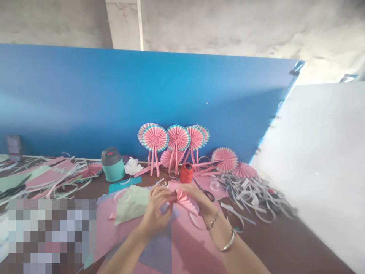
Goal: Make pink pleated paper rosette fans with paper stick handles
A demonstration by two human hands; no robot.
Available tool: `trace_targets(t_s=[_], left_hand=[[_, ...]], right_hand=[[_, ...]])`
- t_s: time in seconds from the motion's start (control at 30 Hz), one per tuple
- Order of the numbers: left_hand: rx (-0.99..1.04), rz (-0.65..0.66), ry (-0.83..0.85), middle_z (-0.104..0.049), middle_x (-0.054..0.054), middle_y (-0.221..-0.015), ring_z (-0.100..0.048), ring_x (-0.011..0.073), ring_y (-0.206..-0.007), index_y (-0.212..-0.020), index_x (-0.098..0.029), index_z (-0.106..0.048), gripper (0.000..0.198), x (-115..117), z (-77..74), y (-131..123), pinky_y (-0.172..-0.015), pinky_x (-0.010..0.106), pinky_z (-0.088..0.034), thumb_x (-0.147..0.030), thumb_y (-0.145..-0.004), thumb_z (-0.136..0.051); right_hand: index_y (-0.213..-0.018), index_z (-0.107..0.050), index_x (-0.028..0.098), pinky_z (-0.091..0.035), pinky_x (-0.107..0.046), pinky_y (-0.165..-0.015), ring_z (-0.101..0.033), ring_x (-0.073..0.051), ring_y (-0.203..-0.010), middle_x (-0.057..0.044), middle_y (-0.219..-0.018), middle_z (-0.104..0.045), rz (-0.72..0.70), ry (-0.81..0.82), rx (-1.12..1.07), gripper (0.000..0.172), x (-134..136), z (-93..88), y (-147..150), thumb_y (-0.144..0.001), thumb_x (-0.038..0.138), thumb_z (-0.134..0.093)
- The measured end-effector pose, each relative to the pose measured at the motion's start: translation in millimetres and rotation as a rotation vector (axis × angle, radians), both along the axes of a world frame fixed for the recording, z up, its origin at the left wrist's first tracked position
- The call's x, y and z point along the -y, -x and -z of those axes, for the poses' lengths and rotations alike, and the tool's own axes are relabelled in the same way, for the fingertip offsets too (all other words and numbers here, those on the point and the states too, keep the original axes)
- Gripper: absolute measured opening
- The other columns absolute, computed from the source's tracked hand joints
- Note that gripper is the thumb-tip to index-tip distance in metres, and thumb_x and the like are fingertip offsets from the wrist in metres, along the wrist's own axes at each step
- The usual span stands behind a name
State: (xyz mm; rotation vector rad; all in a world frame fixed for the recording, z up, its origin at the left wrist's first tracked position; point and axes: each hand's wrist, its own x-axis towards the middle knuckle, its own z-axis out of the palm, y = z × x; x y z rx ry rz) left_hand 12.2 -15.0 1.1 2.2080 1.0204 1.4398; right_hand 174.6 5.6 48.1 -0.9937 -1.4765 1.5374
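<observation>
from where i stand, the person's two bare hands meet over the paper-strewn brown table [285, 232]. the right hand [201, 198] curls over the pleated pink paper [186, 202], holding it between thumb and fingers, its folds opening downward like a small fan. the left hand [160, 207] has its fingertips drawn in at the narrow edge of those folds; i can't tell whether they pinch it. so the pleated piece sits in the air between the two hands, above a large pink sheet [199, 251]. two bracelets circle the right wrist.

pale green sheets [131, 205] lie just beside the left hand. beyond the hands is a red spool [186, 174], with scissors [202, 188] near the right hand. further back, round pink fans [155, 139] with blue-edged rims stand before the blue board [182, 87]. a teal and grey container [113, 167] stands to their left, and a tangle of white strips [251, 196] spreads on the right.
</observation>
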Motion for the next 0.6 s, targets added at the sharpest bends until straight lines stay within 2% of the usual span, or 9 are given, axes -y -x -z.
trace_targets(t_s=[0.13, 0.27, 0.4, 0.5, 0.6], left_hand=[[-0.035, 0.092, 0.233, -0.069, 0.006, -0.079, -0.056, 0.0211, -0.084, -0.072, -0.02, -0.068, 0.016, 1, 6.1, -5, -0.082, 0.036, -0.04, -0.016, -0.077, -0.053], [0.043, 0.207, 0.522, -0.066, 0.005, -0.075, -0.057, 0.0175, -0.073, -0.068, -0.016, -0.066, 0.01, 4, 13.1, -17, -0.07, 0.028, -0.042, -0.015, -0.069, -0.057], [-0.019, 0.141, 0.688, -0.057, -0.001, -0.061, -0.049, 0.013, -0.06, -0.06, -0.016, -0.058, 0.003, 11, 16.3, -25, -0.057, 0.024, -0.036, -0.014, -0.063, -0.058], [-0.055, 0.135, 0.725, -0.051, -0.004, -0.057, -0.044, 0.0106, -0.056, -0.058, -0.017, -0.051, 0.008, 12, 17.3, -27, -0.053, 0.023, -0.032, -0.012, -0.06, -0.058], [0.023, 0.192, 0.76, -0.05, -0.005, -0.057, -0.043, 0.0096, -0.055, -0.061, -0.018, -0.049, 0.012, 10, 20.3, -27, -0.052, 0.022, -0.032, -0.011, -0.058, -0.058]], right_hand=[[-0.049, -0.049, 0.017, -0.032, -0.023, -0.048, -0.042, -0.01, -0.052, 0.002, -0.05, -0.047, 0.049, 0.127, 0.088, 0.007, 8, 9.1, -7, -0.055, 0.019, -0.052], [-0.053, -0.052, 0.017, -0.031, -0.021, -0.048, -0.042, -0.009, -0.049, 0.004, -0.048, -0.046, 0.185, 0.134, 0.218, 0.003, 22, 35.8, -16, -0.052, 0.016, -0.048], [-0.051, -0.052, 0.017, -0.032, -0.02, -0.051, -0.042, -0.009, -0.052, 0.005, -0.051, -0.049, 0.215, 0.048, 0.228, 0.006, 32, 62.0, -21, -0.05, 0.013, -0.048], [-0.051, -0.052, 0.017, -0.034, -0.021, -0.053, -0.045, -0.01, -0.053, 0.004, -0.053, -0.052, 0.163, 0.043, 0.208, 0.006, 35, 65.3, -24, -0.048, 0.012, -0.049], [-0.052, -0.052, 0.017, -0.036, -0.022, -0.052, -0.048, -0.011, -0.053, 0.003, -0.053, -0.055, 0.087, 0.097, 0.161, 0.006, 36, 59.2, -27, -0.048, 0.012, -0.049]])
